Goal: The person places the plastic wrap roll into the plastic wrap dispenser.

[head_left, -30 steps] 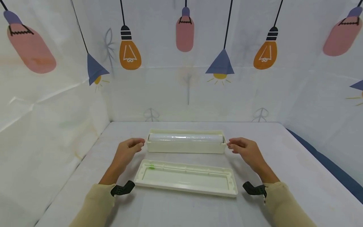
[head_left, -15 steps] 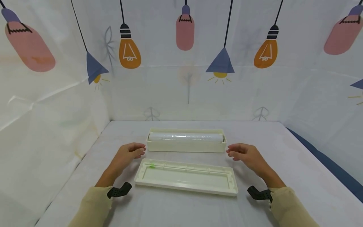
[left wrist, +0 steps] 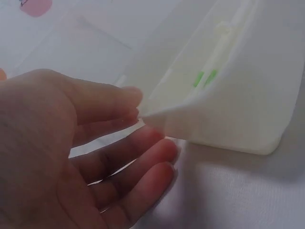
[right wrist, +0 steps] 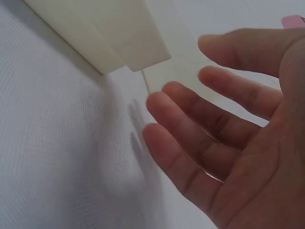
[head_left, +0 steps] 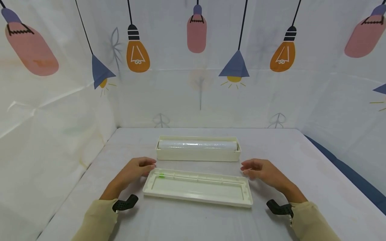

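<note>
A cream cling film box (head_left: 197, 155) stands on the table with a shiny film roll (head_left: 197, 145) inside. In front of it lies its long lid (head_left: 196, 190), inner side up, with a rail along the far side and a small green piece (head_left: 161, 175) near its left end. My left hand (head_left: 135, 171) is at the lid's far left corner; in the left wrist view its thumb and fingertips are right at that corner, fingers loosely bent. My right hand (head_left: 264, 173) hovers off the lid's far right corner, fingers relaxed and holding nothing, as the right wrist view also shows.
A white cloth covers the table (head_left: 193, 224). White sheeting printed with lamps and bulbs forms a back wall (head_left: 181, 100) and both sides. A black wrist mount (head_left: 125, 203) sits at the left cuff, and another black mount (head_left: 280, 208) at the right.
Both hands have come back from the ends of the box toward the lid's far corners. The box, roll and lid stay where they were.
</note>
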{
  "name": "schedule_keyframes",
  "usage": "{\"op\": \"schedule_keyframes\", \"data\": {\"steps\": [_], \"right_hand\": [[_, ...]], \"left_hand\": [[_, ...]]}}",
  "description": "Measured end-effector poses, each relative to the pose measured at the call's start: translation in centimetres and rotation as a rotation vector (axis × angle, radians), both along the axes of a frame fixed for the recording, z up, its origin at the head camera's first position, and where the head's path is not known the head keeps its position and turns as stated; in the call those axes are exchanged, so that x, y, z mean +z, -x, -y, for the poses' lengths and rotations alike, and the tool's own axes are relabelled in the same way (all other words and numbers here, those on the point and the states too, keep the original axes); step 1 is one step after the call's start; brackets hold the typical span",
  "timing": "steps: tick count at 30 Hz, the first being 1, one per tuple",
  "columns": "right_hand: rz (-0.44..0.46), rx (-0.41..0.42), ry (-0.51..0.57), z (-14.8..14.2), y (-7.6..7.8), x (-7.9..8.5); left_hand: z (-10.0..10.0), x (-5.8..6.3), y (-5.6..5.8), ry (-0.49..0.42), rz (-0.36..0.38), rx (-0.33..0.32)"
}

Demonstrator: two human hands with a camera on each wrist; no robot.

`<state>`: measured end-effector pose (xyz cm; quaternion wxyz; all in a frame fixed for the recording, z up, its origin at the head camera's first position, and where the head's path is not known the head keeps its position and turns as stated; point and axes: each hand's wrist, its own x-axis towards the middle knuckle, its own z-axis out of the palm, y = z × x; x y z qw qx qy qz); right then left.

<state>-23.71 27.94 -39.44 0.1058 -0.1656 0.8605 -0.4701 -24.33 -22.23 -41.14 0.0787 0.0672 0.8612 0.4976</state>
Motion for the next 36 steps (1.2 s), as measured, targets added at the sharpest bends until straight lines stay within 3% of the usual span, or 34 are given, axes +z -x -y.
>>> {"op": "schedule_keyframes", "data": {"steps": [7,15,26,36], "right_hand": [[0.073,0.115,-0.087,-0.3,0.0,-0.1],[0.023,0.18,-0.143,-0.2,0.2,-0.4],[-0.007,0.107,-0.096,0.2,0.1,-1.4],[0.011,-0.045,-0.027,0.5,-0.1,-1.0]], "left_hand": [[0.1,-0.2,-0.1,0.045,0.002,-0.04],[0.0,-0.3,0.0,0.114,-0.03,-0.057],[-0.4,-0.5,0.2,0.159,-0.036,-0.011],[-0.8,-0.5,0.4,0.05,-0.051,0.069]]}}
